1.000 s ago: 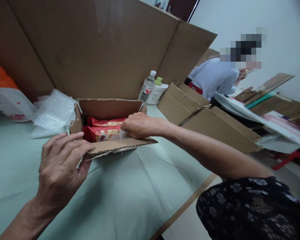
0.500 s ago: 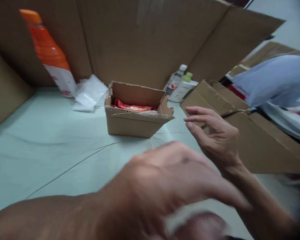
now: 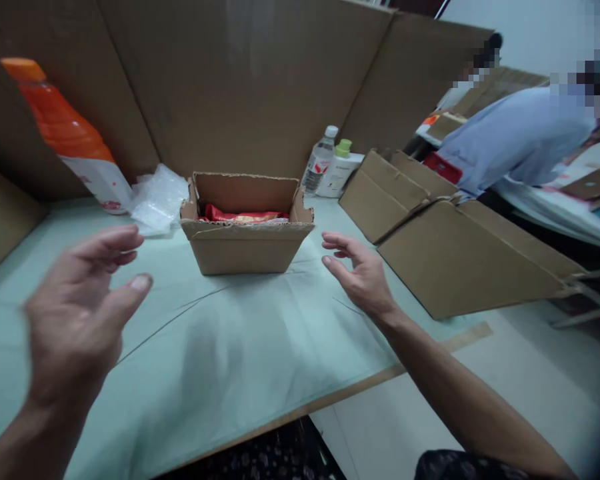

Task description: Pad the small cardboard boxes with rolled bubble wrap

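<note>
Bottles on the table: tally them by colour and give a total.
Orange bottle: 1
Clear bottle: 1
White bottle with a green cap: 1
Total: 3

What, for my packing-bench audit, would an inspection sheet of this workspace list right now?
Surface: table under a creased pale green cover.
Job's things: small cardboard box, flaps open, red packets inside.
Clutter: orange bottle and bubble wrap left of the box; water bottle and white bottle with green cap behind it on the right; flattened cartons on the right.
Hands: left hand and right hand open, empty, either side of the box, not touching it.
Cables: nothing seen.
Surroundings: tall cardboard panels behind; another person in a light blue top at far right.
</note>
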The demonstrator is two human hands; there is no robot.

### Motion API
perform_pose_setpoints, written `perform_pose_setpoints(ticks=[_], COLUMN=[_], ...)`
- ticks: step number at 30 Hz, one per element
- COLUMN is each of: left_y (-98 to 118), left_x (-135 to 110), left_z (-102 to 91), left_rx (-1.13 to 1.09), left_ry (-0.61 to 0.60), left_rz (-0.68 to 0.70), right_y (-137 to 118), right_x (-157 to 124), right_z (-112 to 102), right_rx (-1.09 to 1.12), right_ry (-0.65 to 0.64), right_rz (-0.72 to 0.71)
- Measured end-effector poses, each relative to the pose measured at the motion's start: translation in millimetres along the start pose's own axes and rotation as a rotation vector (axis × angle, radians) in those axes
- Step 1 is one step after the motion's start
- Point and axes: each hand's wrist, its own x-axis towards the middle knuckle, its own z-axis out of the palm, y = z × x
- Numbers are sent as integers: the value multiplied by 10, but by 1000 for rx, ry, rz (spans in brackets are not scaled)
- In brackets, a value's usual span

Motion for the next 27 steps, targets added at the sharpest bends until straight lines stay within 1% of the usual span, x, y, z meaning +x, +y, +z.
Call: perform_pose_setpoints(ticks=[1, 2, 4, 5, 6, 8, 10, 11, 13, 14, 16, 18, 21, 24, 27], left_y=[-131, -256, -451, -506, -527, -476, -342, -266, -140, -101, -82, -121, -214, -290, -337], left_x=[58, 106, 181, 207, 223, 204, 88, -8, -253, -385, -635, -849, -1143, -1402, -1533], left_z=[102, 220, 479, 607, 726, 918, 1011, 1013, 926, 844, 634, 414, 156, -8, -173], left_rx=[-44, -84, -140, -167, -199, -272, -319, -329, -325, -323, -327, -320, -256, -185, -121], left_ry=[43, 51, -24, -69, -97, -118, -155, -194, -253, -236, -118, 29, 189, 337, 484], left_rz=[-23, -59, -128, -145, -150, -142, -126, -112, -81, -72, -65, -62, -68, -110, -162], right_y=[52, 97, 155, 168, 175, 181, 182, 176, 131, 88, -33, -180, -396, -576, -777], right_x=[36, 82, 184, 226, 254, 241, 128, 40, -161, -255, -390, -431, -369, -230, -50], right_z=[100, 207, 411, 488, 538, 544, 454, 399, 332, 339, 449, 644, 963, 1290, 1743], right_rx=[32, 64, 116, 137, 155, 179, 190, 190, 181, 181, 200, 242, 293, 317, 355], right_ry=[-14, -40, -105, -131, -146, -133, -68, -19, 66, 79, 22, -90, -211, -310, -406], right_rz=[40, 74, 117, 129, 140, 166, 203, 224, 243, 234, 186, 136, 78, -7, -91])
